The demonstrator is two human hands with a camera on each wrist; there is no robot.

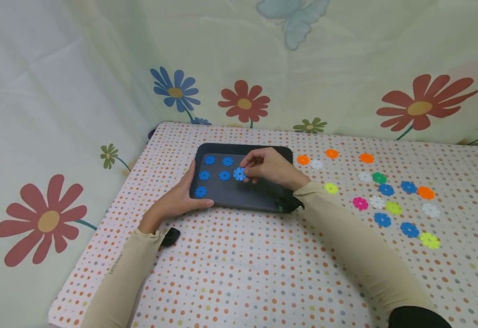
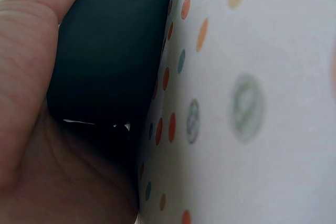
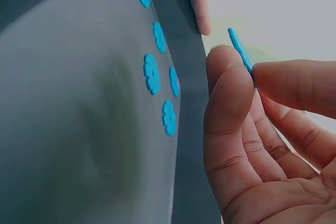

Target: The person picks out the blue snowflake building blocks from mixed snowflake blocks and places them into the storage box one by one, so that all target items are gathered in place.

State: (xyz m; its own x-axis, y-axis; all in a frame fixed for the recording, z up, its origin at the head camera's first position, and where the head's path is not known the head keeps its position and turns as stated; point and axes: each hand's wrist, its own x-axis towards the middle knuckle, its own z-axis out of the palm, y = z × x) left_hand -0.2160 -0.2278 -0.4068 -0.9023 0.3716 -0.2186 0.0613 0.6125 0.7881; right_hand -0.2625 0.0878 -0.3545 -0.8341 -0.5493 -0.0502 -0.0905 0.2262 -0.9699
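Note:
A dark rectangular baking tray point(image 1: 243, 198) lies on the dotted tablecloth. Several blue snowflake discs point(image 1: 224, 176) are spread on its left half, also visible as flat blue discs point(image 3: 151, 74) in the right wrist view. My left hand point(image 1: 177, 196) grips the tray's near left corner, thumb along the near rim and fingers along the left side; the dark tray wall point(image 2: 113, 45) fills the hand in the left wrist view. Over the tray's middle, my right hand point(image 1: 269, 168) pinches another blue snowflake disc point(image 1: 239, 174) between thumb and fingertips, seen edge-on in the right wrist view.
Right of the tray, loose snowflake discs lie scattered on the cloth: orange point(image 1: 367, 158), white point(image 1: 430, 210), green point(image 1: 379, 177), pink point(image 1: 360, 203), yellow point(image 1: 429, 240) and blue point(image 1: 409, 229). A flower-printed curtain point(image 1: 337, 91) hangs behind the table and on the left.

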